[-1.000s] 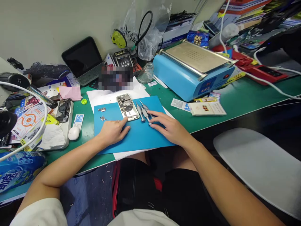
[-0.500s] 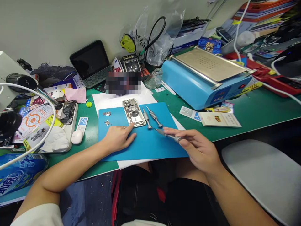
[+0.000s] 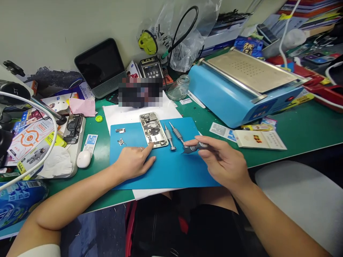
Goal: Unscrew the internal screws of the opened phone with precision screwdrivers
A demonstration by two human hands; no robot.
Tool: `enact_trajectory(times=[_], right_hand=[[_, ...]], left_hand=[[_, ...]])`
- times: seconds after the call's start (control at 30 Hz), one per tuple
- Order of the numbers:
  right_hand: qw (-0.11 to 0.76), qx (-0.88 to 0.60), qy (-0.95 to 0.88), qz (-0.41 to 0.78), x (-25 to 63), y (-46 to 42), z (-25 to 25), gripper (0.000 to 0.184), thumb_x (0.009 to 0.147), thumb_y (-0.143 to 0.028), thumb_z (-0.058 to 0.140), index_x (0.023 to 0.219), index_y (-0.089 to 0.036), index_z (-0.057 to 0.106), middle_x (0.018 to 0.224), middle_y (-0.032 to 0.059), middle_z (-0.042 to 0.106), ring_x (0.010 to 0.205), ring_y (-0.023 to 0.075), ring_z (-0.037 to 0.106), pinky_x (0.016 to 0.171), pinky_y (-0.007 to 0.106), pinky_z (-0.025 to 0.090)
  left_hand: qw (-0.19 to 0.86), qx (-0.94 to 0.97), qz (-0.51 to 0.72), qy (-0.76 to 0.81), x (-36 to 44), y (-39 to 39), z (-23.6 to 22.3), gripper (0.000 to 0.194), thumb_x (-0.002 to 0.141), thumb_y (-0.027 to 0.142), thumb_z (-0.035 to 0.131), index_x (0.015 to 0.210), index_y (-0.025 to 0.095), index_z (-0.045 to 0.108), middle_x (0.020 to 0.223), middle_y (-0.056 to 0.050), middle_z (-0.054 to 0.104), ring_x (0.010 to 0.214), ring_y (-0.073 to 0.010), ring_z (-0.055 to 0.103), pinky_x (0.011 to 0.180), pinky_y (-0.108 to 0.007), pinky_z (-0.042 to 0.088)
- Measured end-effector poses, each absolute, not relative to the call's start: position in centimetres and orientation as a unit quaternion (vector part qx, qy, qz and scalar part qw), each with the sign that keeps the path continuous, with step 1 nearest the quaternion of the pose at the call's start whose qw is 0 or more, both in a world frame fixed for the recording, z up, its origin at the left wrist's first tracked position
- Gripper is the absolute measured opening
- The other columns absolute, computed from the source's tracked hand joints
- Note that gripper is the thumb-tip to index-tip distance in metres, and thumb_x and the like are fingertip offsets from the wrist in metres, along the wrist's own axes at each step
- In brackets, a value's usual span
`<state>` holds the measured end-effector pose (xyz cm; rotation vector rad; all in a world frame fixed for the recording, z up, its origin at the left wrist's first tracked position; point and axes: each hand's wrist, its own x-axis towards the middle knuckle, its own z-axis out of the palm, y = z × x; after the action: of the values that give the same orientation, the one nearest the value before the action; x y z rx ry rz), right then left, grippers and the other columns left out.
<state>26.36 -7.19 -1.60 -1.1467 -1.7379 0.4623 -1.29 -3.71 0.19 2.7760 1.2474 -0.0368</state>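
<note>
An opened phone (image 3: pixel 153 130), its inner parts exposed, lies on a blue mat (image 3: pixel 160 171). My left hand (image 3: pixel 132 161) rests on the mat, index finger stretched onto the phone's lower edge and thumb apart, gripping nothing. My right hand (image 3: pixel 223 160) is closed around a grey screwdriver (image 3: pixel 197 147), whose tip points left above the mat. Between the phone and that hand lie two more screwdrivers, a left one (image 3: pixel 169 137) and a right one (image 3: pixel 177 132). Two small phone parts, an upper one (image 3: pixel 120 130) and a lower one (image 3: pixel 121 142), sit on the mat's left side.
A blue machine with a metal plate (image 3: pixel 246 71) stands at the back right, beside a glass jar (image 3: pixel 179 89). Left of the mat are a white earbud case (image 3: pixel 84 159), another opened phone (image 3: pixel 73 129) and assorted packaging. A booklet (image 3: pixel 258 140) lies on the right.
My right hand has picked up a screwdriver from beside the other two, drawn it to the right and turned its tip leftward. My left hand stays at the phone's lower edge.
</note>
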Motion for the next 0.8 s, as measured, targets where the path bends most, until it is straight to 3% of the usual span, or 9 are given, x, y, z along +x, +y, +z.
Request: enact_trajectory(times=[0.13, 0.33, 0.43, 0.57, 0.8], right_hand=[[0.446, -0.478, -0.73, 0.202, 27.2, -6.7, -1.8, 0.052, 0.092, -0.023, 0.072, 0.139, -0.032, 0.054, 0.114, 0.0014, 0.079, 0.097, 0.0217, 0.079, 0.083, 0.035, 0.068], [0.512, -0.401, -0.703, 0.287, 26.5, -3.4, 1.3, 0.063, 0.089, -0.015, 0.072, 0.143, -0.042, 0.052, 0.094, -0.0029, 0.077, 0.084, 0.0197, 0.078, 0.066, 0.03, 0.069], [0.498, -0.368, -0.719, 0.315, 24.9, -0.2, 3.0, 0.055, 0.088, -0.013, 0.073, 0.134, -0.04, 0.06, 0.09, -0.0033, 0.075, 0.078, 0.0164, 0.077, 0.058, 0.024, 0.066], [0.462, -0.324, -0.746, 0.355, 22.9, 3.5, 3.2, 0.045, 0.087, -0.015, 0.075, 0.127, -0.031, 0.063, 0.091, -0.0029, 0.075, 0.075, 0.0136, 0.075, 0.067, 0.023, 0.066], [0.51, -0.306, -0.72, 0.358, 22.8, 4.3, 0.1, 0.043, 0.086, -0.008, 0.074, 0.121, -0.031, 0.061, 0.091, -0.0008, 0.073, 0.081, 0.0169, 0.076, 0.061, 0.025, 0.066]], left_hand=[[0.051, 0.914, -0.003, 0.401, -1.4, -3.7, 0.0, 0.051, 0.107, 0.047, 0.04, 0.145, 0.013, 0.049, 0.083, -0.006, 0.075, 0.071, -0.0247, 0.073, 0.054, -0.031, 0.044], [0.056, 0.92, 0.039, 0.386, -1.5, -3.8, -0.3, 0.05, 0.108, 0.045, 0.039, 0.142, 0.012, 0.051, 0.079, -0.004, 0.074, 0.064, -0.0228, 0.071, 0.051, -0.032, 0.043], [0.042, 0.923, 0.095, 0.37, -1.5, -3.8, -0.3, 0.047, 0.109, 0.041, 0.036, 0.137, 0.008, 0.055, 0.073, -0.003, 0.072, 0.058, -0.0219, 0.069, 0.047, -0.033, 0.042], [0.037, 0.925, 0.124, 0.358, -1.3, -3.8, -0.1, 0.047, 0.111, 0.038, 0.032, 0.133, 0.005, 0.056, 0.068, -0.002, 0.069, 0.055, -0.0205, 0.067, 0.046, -0.032, 0.041], [0.051, 0.923, 0.143, 0.354, -1.2, -3.7, 0.2, 0.041, 0.11, 0.034, 0.038, 0.133, 0.004, 0.054, 0.071, 0.0, 0.067, 0.057, -0.0189, 0.066, 0.049, -0.034, 0.047]])
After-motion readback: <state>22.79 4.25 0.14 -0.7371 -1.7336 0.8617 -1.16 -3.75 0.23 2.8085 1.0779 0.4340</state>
